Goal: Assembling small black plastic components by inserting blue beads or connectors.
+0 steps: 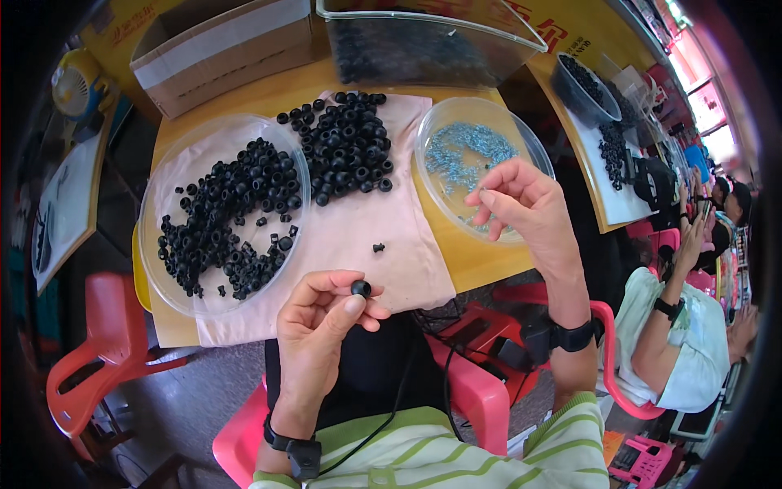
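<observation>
My left hand [314, 330] is closed in a pinch on a round hollow black plastic piece [361, 288], held just over the cloth's front edge. My right hand [529, 208] is above the round clear tray [544, 159] on the right, thumb and fingertips pressed together. What it pinches is too small to make out. In that tray lie many tiny silvery-blue pieces [460, 147] that look like small springs. A heap of round black pieces [346, 147] lies on the pink cloth [391, 273]. One small black part [378, 247] lies alone near my left hand.
On the left, a large round clear tray [149, 236] holds round and smaller black parts [244, 179]. A cardboard box [220, 61] and a clear bin [432, 61] of black pieces stand at the back. Red chairs stand beside the table, and another person [680, 334] sits at right.
</observation>
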The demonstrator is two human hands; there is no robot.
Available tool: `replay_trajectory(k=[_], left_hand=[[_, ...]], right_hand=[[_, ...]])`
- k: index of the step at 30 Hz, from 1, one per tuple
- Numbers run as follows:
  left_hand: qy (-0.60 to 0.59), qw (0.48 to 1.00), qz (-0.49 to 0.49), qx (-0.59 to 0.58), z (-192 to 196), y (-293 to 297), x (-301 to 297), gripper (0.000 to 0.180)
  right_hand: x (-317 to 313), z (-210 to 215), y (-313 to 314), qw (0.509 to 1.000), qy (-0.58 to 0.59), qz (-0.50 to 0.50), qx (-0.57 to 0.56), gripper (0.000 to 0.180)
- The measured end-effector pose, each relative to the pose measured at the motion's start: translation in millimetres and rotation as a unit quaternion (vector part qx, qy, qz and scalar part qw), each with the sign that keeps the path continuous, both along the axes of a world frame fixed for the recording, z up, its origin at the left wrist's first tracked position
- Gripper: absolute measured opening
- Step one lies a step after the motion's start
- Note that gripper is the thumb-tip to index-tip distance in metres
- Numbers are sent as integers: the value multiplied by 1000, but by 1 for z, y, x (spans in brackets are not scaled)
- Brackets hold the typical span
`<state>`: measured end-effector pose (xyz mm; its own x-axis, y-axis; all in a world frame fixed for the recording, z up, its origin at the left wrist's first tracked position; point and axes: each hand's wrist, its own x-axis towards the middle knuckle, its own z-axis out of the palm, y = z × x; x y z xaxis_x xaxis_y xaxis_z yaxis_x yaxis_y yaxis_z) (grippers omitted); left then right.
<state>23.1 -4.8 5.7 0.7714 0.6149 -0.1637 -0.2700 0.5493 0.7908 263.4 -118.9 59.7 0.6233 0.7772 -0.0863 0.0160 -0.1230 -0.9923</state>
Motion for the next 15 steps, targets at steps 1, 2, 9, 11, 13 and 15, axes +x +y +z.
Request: replay_trajectory(k=[1,2,9,11,13,15], left_hand=[[-18,1000,-6,-8,1,0,-1,21],[-25,999,-10,-19,3,-1,-2,20],[-72,992,-21,-100,-3,-2,-9,20],[-86,988,-25,-124,-5,-2,-13,20],[-83,988,-23,-126,-6,-2,-16,20],[-75,990,-21,-118,-6,-1,-19,20]], right_hand=[[-4,1,1,999,30,0,16,7],[-8,-1,1,999,27,10,36,9],[-63,-1,13,983,132,106,71,11],[-82,0,17,974,171,136,57,10],[-95,-5,22,978,126,154,69,10],[-99,-9,26,978,83,177,75,10]])
